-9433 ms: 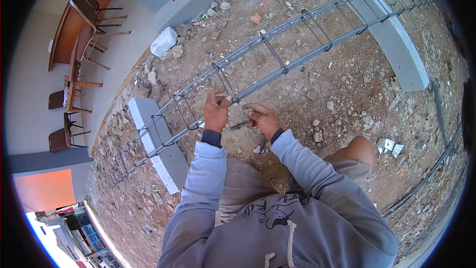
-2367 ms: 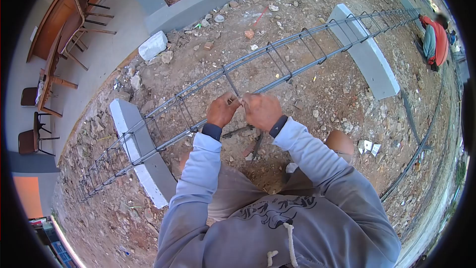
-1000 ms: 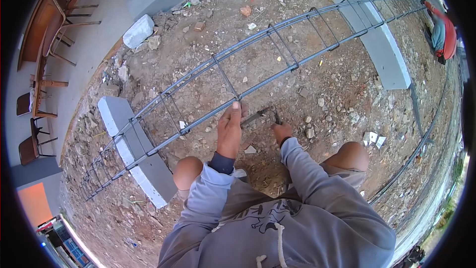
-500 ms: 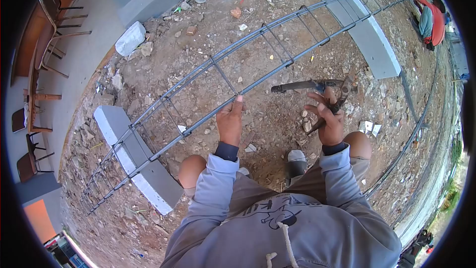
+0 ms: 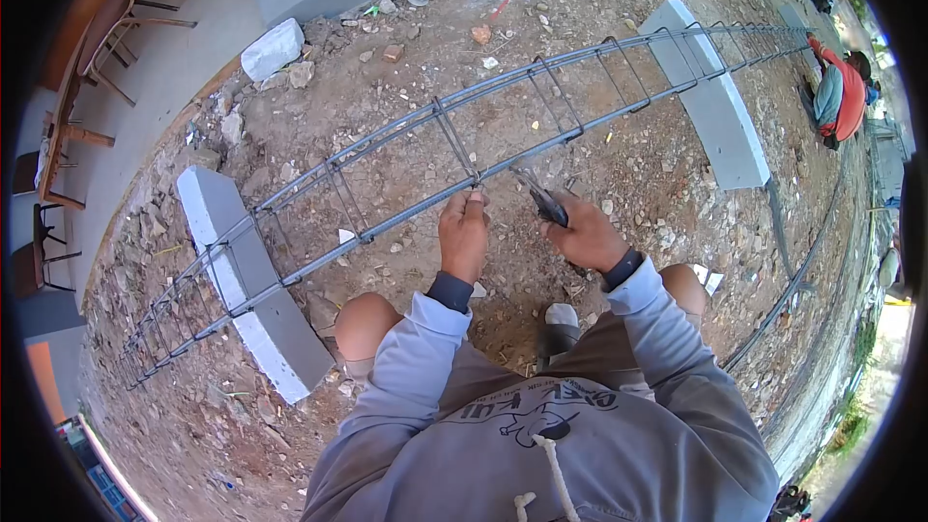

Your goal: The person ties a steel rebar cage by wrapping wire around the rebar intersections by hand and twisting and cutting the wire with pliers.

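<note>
A long rebar cage (image 5: 387, 224) of steel bars and square stirrups runs diagonally in front of me. My left hand (image 5: 464, 240) is closed in a pinch at the near bar, just under a stirrup (image 5: 452, 140). What its fingertips hold is too small to make out. To the right, my right hand (image 5: 588, 232) is closed around dark-handled pincers (image 5: 549, 205). Their jaws point up and left toward the near bar, slightly right of that stirrup. The right fingers are partly hidden behind the hand.
Grey-white blocks prop the cage at left (image 5: 253, 295) and right (image 5: 710, 106). Rubble and stones cover the dirt ground. A crouching person in red (image 5: 843, 97) is by the cage's far end. Chairs (image 5: 121, 14) stand on a floor at upper left.
My right hand has swung left toward the near bar, turning the pincers from loosely held to jaws pointing at the cage. My left hand stays near the same stirrup; the view shifted slightly.
</note>
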Demonstrator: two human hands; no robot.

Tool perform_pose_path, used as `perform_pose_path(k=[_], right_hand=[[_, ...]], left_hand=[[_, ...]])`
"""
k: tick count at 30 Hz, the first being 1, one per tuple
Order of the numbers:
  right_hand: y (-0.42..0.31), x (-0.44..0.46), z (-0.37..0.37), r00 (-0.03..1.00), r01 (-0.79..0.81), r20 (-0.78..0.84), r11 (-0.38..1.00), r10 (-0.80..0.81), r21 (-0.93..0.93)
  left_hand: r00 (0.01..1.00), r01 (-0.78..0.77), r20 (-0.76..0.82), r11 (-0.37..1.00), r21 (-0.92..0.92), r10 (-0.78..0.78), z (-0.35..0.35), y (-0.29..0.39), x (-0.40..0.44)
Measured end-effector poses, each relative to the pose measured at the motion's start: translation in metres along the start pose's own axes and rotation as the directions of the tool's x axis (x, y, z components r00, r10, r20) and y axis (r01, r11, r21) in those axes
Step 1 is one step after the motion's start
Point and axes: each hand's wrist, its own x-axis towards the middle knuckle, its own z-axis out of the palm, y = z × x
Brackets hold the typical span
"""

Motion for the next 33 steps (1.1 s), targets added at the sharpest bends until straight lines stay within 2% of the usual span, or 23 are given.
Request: perform_pose_path(k=[2,3,6,9,12,15,18,21,24,27,29,30,31,33], right_hand=[[0.001,-0.002,0.007,0.98,0.126,-0.113,0.951,-0.163,-0.283],[-0.017,-0.004,0.0,0.994,0.055,-0.069,0.933,-0.085,-0.357],[-0.015,0.002,0.008,0.971,0.122,-0.097,0.797,-0.22,-0.591],[-0.028,0.005,0.008,0.986,0.088,-0.056,0.77,-0.159,-0.633],[-0.037,0.005,0.015,0.984,0.062,-0.08,0.734,-0.157,-0.676],[-0.037,0.005,0.024,0.98,0.046,-0.102,0.687,-0.173,-0.725],[-0.042,0.005,0.021,0.992,0.048,-0.054,0.723,-0.117,-0.689],[-0.041,0.005,0.025,0.978,0.063,-0.1,0.715,-0.184,-0.697],[-0.049,0.002,0.02,0.987,0.136,0.046,0.643,-0.155,-0.753],[-0.047,0.006,0.012,0.984,0.14,0.176,0.788,-0.041,-0.599],[-0.042,0.02,0.004,0.929,0.036,0.365,0.971,0.054,-0.235],[-0.037,0.025,0.001,0.884,-0.049,0.464,0.998,0.065,-0.046],[-0.027,0.027,0.002,0.832,-0.179,0.551,0.971,0.063,0.16],[-0.006,0.03,0.008,0.713,-0.458,0.701,0.747,-0.014,0.481]], left_hand=[[0.999,0.04,0.03,0.999,-0.024,-0.039,-0.003,0.001,-0.001],[0.998,0.054,0.046,0.998,-0.036,-0.053,-0.003,0.003,0.0],[0.998,0.024,0.052,0.999,0.025,-0.025,-0.004,0.008,-0.002],[0.996,-0.006,0.087,0.997,0.081,-0.001,-0.007,0.005,0.002],[0.985,0.094,0.147,0.995,0.02,-0.096,-0.008,0.01,0.0],[0.983,0.053,0.174,0.998,0.034,-0.058,-0.009,0.006,0.004],[0.976,0.098,0.195,0.995,0.019,-0.1,-0.011,0.014,0.0],[0.97,0.097,0.227,0.994,-0.053,-0.082,-0.01,0.014,0.001],[0.944,0.194,0.275,0.981,-0.009,-0.184,-0.015,0.022,-0.003],[0.938,0.262,0.265,0.957,-0.125,-0.222,-0.017,0.021,-0.005],[0.927,0.318,0.255,0.936,-0.152,-0.274,-0.016,0.024,-0.012],[0.922,0.343,0.25,0.924,-0.167,-0.297,-0.014,0.026,-0.015],[0.923,0.325,0.279,0.924,-0.2,-0.264,-0.01,0.017,-0.013],[0.923,0.293,0.331,0.916,-0.272,-0.197,-0.001,-0.002,-0.007]])
